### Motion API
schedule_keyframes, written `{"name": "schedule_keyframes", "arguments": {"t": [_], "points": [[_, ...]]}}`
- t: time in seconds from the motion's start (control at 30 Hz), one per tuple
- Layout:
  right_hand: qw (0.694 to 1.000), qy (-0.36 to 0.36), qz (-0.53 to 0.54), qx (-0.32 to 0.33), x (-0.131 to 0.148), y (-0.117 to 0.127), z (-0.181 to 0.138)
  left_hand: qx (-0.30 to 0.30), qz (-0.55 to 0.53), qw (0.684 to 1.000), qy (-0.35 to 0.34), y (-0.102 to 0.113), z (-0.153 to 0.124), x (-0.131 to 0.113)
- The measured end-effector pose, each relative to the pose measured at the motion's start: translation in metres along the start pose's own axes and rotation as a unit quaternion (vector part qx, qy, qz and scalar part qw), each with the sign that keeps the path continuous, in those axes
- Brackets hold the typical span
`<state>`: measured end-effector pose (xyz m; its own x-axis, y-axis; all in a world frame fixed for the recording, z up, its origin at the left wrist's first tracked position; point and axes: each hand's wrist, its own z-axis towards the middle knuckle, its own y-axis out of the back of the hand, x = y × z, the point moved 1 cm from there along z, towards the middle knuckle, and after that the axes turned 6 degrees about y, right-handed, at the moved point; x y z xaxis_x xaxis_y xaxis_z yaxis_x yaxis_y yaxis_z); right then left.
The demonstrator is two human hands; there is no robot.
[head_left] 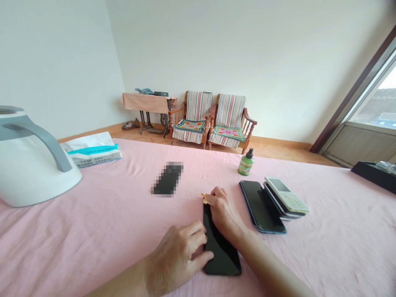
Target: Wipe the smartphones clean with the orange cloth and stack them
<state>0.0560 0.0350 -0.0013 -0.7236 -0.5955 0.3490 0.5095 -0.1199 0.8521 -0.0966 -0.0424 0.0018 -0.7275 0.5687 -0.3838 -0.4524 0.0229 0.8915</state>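
A black smartphone [221,251] lies flat on the pink cloth in front of me, its dark screen facing up. My left hand [181,251] grips its left edge, with the thumb and fingertips bent over onto the screen. At the far end of the phone, my right hand [222,208] pinches a small yellow-orange piece [205,199] against the top left corner. Most of that piece is hidden by the fingers, so I cannot tell what it is. The right wrist covers the phone's upper right side.
To the right lie a dark phone [262,206] and a stack topped by a white keypad phone [286,194]. Behind stands a green spray bottle [246,163]. A pixelated dark object [168,179], a tissue pack [94,150] and a white kettle [34,165] are leftward. A black tray [373,176] sits far right.
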Motion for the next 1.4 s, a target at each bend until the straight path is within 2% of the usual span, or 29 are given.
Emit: {"name": "schedule_keyframes", "arguments": {"t": [0.27,0.47,0.9,1.1,1.4], "points": [[0.999,0.02,0.004,0.028,0.005,0.009,-0.01,-0.001,0.003,1.0,0.005,-0.001,0.0,0.001],[1.0,0.006,-0.013,0.016,0.006,0.002,-0.001,-0.007,-0.007,1.0,-0.001,-0.001,-0.001,0.001],[0.999,0.013,-0.034,0.014,0.002,0.005,-0.003,-0.023,-0.019,1.0,-0.008,-0.002,-0.002,0.001],[0.999,0.027,-0.038,0.023,0.01,0.008,-0.012,-0.005,-0.011,1.0,0.005,-0.002,-0.001,0.001],[0.998,0.012,-0.063,0.026,0.011,0.007,-0.005,-0.004,-0.009,1.0,0.008,0.0,-0.002,0.0]]}}
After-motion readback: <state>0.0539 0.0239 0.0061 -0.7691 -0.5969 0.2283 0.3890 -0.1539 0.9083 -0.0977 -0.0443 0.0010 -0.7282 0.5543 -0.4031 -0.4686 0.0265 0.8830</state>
